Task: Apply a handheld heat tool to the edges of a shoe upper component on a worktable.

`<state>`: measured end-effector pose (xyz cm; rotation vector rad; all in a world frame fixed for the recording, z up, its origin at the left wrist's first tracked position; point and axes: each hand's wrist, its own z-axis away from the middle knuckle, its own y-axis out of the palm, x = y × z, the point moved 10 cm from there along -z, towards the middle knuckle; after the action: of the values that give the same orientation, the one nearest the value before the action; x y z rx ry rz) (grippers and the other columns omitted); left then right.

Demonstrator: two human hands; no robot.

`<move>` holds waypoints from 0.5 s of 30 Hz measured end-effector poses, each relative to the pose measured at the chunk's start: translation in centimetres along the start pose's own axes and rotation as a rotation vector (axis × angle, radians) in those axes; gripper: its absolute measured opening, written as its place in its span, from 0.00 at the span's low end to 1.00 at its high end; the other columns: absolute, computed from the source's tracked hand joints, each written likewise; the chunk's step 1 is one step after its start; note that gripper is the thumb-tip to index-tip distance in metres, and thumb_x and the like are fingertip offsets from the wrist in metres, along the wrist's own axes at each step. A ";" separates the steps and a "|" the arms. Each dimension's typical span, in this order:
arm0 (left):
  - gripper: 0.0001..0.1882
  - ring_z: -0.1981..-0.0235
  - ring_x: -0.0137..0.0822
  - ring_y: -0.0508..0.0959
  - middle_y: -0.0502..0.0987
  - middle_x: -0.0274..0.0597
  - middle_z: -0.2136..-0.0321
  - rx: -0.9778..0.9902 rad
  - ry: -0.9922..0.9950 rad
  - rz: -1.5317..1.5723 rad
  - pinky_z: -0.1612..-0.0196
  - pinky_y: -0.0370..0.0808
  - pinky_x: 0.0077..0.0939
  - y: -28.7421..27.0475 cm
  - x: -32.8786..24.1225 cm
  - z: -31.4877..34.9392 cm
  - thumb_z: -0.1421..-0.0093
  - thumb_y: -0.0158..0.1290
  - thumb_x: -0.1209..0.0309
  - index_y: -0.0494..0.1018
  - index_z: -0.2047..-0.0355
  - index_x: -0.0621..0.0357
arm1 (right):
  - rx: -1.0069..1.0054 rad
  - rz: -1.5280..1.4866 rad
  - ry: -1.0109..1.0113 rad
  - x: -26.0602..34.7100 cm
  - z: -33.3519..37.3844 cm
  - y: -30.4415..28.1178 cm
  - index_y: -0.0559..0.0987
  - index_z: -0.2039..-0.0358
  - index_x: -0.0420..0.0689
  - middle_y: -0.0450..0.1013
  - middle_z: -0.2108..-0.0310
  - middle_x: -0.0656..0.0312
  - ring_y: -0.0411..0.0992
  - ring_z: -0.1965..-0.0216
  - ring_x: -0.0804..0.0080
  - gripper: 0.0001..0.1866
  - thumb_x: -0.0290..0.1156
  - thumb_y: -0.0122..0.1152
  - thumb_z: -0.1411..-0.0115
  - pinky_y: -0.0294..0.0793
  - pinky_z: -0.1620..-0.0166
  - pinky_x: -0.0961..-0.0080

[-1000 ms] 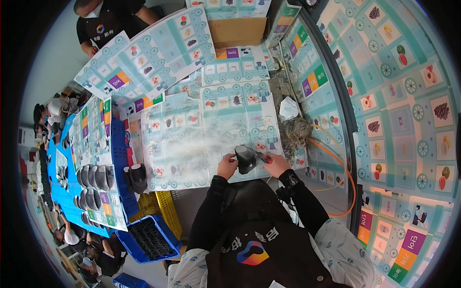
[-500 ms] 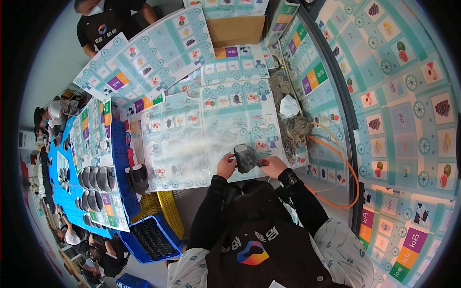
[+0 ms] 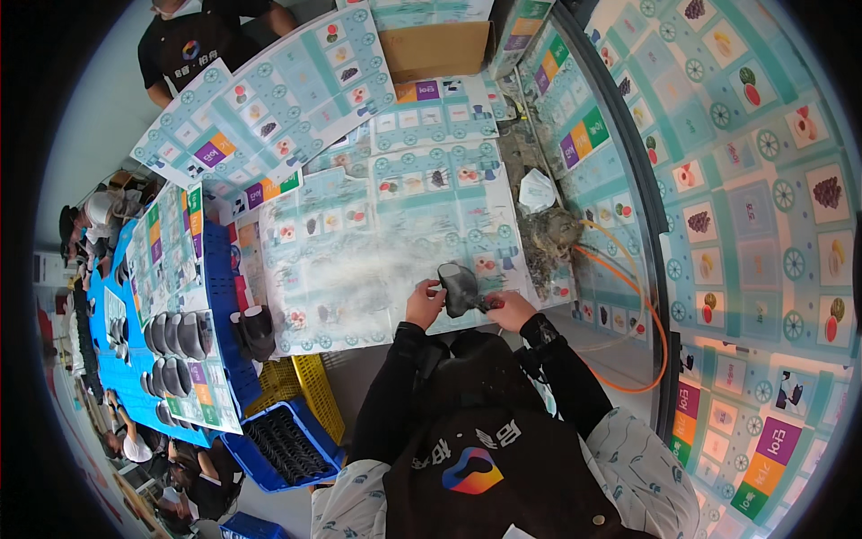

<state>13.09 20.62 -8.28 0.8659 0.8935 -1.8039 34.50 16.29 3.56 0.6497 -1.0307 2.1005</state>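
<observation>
Over the near edge of the table, a dark grey slipper (image 3: 461,289) is held up between my two hands, its lighter opening toward the upper left. My left hand (image 3: 426,304) pinches it at its left side, thumb and fingers closed. My right hand (image 3: 509,311) is closed at its lower right, on a small dark piece that I cannot make out; it may be a tool or part of the slipper. Beneath them lies the table (image 3: 346,260), covered with printed sheets and smeared with pale dust. A pair of similar dark slippers (image 3: 255,332) stands at the table's left.
Several grey slippers (image 3: 176,335) stand in rows farther left. Below them are a yellow crate (image 3: 318,400) and a blue crate (image 3: 262,413) with dark curved pieces. An orange hose (image 3: 665,346) loops at right, near a crumpled white piece (image 3: 537,191). Another person (image 3: 208,45) stands behind a propped board (image 3: 269,108).
The slipper has tilted and turned slightly between my hands, its narrow end now toward my right hand. My hands stay nearly in place; the whole view shifts a little.
</observation>
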 end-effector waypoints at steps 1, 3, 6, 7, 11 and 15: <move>0.21 0.70 0.36 0.84 0.83 0.44 0.68 0.002 0.001 0.001 0.67 0.79 0.30 0.1 -0.2 0.0 0.39 0.59 0.62 0.73 0.50 0.63 | 0.069 -0.020 0.050 -0.6 0.1 1.0 0.81 0.53 0.43 0.79 0.63 0.45 0.76 0.58 0.46 0.22 0.36 0.60 0.48 0.74 0.56 0.58; 0.23 0.71 0.36 0.84 0.83 0.45 0.69 -0.011 0.003 -0.026 0.67 0.79 0.31 0.1 -0.6 0.2 0.40 0.60 0.61 0.73 0.50 0.63 | 0.137 -0.025 0.087 -1.2 0.5 2.0 0.81 0.57 0.42 0.78 0.64 0.44 0.75 0.58 0.44 0.19 0.36 0.59 0.48 0.73 0.56 0.55; 0.24 0.71 0.37 0.84 0.83 0.45 0.69 0.010 0.034 -0.025 0.66 0.79 0.32 0.7 -1.9 0.1 0.42 0.62 0.60 0.74 0.51 0.62 | -0.037 0.199 -0.004 -3.1 -0.9 0.5 0.78 0.51 0.40 0.78 0.68 0.48 0.75 0.64 0.46 0.22 0.37 0.60 0.45 0.73 0.60 0.58; 0.24 0.71 0.37 0.84 0.83 0.45 0.69 0.006 0.031 -0.024 0.66 0.79 0.32 0.6 -1.8 0.2 0.42 0.62 0.60 0.74 0.51 0.62 | -0.032 0.200 -0.006 -2.8 -1.0 0.5 0.78 0.51 0.40 0.78 0.68 0.48 0.75 0.64 0.46 0.22 0.37 0.60 0.45 0.73 0.60 0.58; 0.23 0.71 0.38 0.84 0.83 0.45 0.69 -0.013 0.074 -0.096 0.66 0.79 0.32 0.6 -2.6 0.4 0.43 0.64 0.59 0.73 0.53 0.61 | -0.152 0.239 0.010 -0.5 -0.3 -2.0 0.79 0.56 0.39 0.78 0.67 0.46 0.75 0.62 0.44 0.19 0.37 0.59 0.44 0.72 0.59 0.53; 0.25 0.70 0.41 0.83 0.83 0.45 0.70 -0.022 0.097 -0.172 0.64 0.78 0.36 0.7 -3.3 0.2 0.45 0.65 0.57 0.73 0.55 0.61 | -0.107 0.217 0.094 -2.1 0.0 -1.3 0.80 0.58 0.39 0.77 0.67 0.45 0.74 0.62 0.42 0.18 0.37 0.59 0.46 0.71 0.59 0.51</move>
<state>14.77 21.62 -5.57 0.8914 1.0761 -1.9074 36.84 16.11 2.76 0.3978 -1.1960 2.2197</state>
